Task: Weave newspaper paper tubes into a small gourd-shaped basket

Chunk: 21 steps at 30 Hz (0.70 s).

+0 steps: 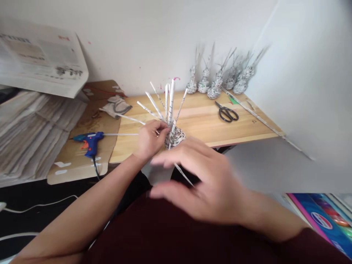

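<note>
A small rounded piece woven from rolled newspaper (178, 136) is at the table's front edge, with several paper tubes (171, 104) sticking up and fanning out from it. My left hand (151, 139) is closed on its left side, thumb and fingers pinched at the base of the tubes. Nearer the camera, my right hand (203, 179) is open and slightly blurred, thumb and fingers spread apart. A thin paper strip (183, 175) runs down from the woven piece and passes behind the right hand; whether it touches the palm is unclear.
Scissors (227, 112) lie right of centre. Several finished-looking woven paper pieces (215, 88) stand along the wall. A long paper rod (264, 121) crosses the right edge. At left are a blue glue gun (92, 143), a cloth glove (117, 106) and stacked newspapers (35, 132).
</note>
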Available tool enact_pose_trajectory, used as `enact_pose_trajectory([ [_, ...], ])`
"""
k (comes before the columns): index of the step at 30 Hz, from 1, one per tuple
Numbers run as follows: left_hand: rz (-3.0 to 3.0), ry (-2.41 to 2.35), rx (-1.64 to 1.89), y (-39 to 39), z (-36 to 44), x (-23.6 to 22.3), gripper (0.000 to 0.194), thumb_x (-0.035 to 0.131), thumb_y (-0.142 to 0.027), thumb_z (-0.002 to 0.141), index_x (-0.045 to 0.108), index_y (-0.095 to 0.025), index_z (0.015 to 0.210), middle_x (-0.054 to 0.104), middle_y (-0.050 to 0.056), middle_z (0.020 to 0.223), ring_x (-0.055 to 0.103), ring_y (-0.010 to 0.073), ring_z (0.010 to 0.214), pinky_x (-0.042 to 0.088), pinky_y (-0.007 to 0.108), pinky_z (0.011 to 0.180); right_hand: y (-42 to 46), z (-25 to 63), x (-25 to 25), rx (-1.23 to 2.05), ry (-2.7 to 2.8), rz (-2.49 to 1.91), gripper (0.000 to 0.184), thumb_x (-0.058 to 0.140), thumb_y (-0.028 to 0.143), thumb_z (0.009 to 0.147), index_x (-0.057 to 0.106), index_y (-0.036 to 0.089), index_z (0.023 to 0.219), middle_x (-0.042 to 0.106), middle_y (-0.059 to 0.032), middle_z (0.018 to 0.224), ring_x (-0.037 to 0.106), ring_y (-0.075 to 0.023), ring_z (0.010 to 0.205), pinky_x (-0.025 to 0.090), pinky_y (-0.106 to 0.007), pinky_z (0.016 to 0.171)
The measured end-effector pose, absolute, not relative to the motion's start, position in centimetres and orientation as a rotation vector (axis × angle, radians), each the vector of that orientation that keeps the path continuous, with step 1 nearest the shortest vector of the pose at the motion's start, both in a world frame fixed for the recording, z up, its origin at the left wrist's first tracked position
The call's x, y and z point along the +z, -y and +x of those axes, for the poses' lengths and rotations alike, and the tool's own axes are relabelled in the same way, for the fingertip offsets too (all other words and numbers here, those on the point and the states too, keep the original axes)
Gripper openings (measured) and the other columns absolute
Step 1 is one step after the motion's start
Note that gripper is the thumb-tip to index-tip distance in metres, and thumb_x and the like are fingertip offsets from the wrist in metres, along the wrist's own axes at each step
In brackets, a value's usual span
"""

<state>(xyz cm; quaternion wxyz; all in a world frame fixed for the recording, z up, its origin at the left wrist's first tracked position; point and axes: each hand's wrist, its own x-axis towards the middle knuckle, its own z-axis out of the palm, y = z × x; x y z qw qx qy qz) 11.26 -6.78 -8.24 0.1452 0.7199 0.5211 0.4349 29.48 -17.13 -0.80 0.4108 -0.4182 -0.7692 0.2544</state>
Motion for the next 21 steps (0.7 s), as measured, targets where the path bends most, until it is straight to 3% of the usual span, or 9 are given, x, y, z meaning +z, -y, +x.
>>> enact_pose_trajectory([
  [5, 2.175, -1.455, 1.276, 7.0, 11.0, -8.7, 0.007, 0.063, -0.02, 0.087, 0.068, -0.018, 0.082, 0.068, 0.003, 0.082, 0.062, 0.0166, 0.077, 0.051, 0.03, 0.073, 11.1, 28.4, -7.7, 0.387, 1.848, -1.223, 0.056, 0.076, 0.03, 0.077, 0.055, 0.017, 0.128, 0.063, -0.0165, 0.123, 0.058, -0.0335, 0.115, 0.048, -0.052, 0.1],
  [10, 2.042, -1.373, 1.365, 7.7, 10.4, -9.3, 0.009, 0.067, -0.026, 0.087, 0.072, -0.019, 0.086, 0.07, 0.003, 0.087, 0.064, 0.0145, 0.078, 0.053, 0.025, 0.069, 9.6, 27.9, -10.3, 0.43, 1.881, -1.215, 0.045, 0.063, 0.02, 0.08, 0.059, 0.017, 0.125, 0.066, -0.0146, 0.122, 0.058, -0.0312, 0.115, 0.046, -0.049, 0.104],
  [15, 1.987, -1.404, 1.421, 8.1, 10.0, -9.3, 0.012, 0.069, -0.028, 0.086, 0.075, -0.019, 0.086, 0.072, 0.004, 0.086, 0.065, 0.014, 0.075, 0.056, 0.024, 0.069, 9.6, 27.8, -10.0, 0.488, 1.842, -1.164, 0.049, 0.059, 0.013, 0.077, 0.062, 0.019, 0.126, 0.067, -0.0122, 0.126, 0.06, -0.0281, 0.118, 0.047, -0.045, 0.106],
  [18, 2.014, -1.415, 1.403, 8.0, 9.8, -9.3, 0.012, 0.068, -0.027, 0.086, 0.075, -0.018, 0.086, 0.072, 0.005, 0.086, 0.066, 0.0143, 0.075, 0.056, 0.025, 0.07, 9.6, 27.4, -9.5, 0.521, 1.824, -1.173, 0.047, 0.061, 0.015, 0.077, 0.063, 0.019, 0.124, 0.068, -0.0119, 0.126, 0.061, -0.0279, 0.118, 0.047, -0.045, 0.106],
  [21, 2.026, -1.381, 1.382, 7.7, 9.7, -9.3, 0.011, 0.067, -0.026, 0.086, 0.073, -0.018, 0.084, 0.071, 0.005, 0.086, 0.065, 0.0145, 0.076, 0.055, 0.024, 0.069, 9.6, 26.7, -9.0, 0.54, 1.778, -1.226, 0.038, 0.07, 0.031, 0.08, 0.066, 0.019, 0.115, 0.071, -0.0114, 0.117, 0.064, -0.0289, 0.111, 0.049, -0.046, 0.101],
])
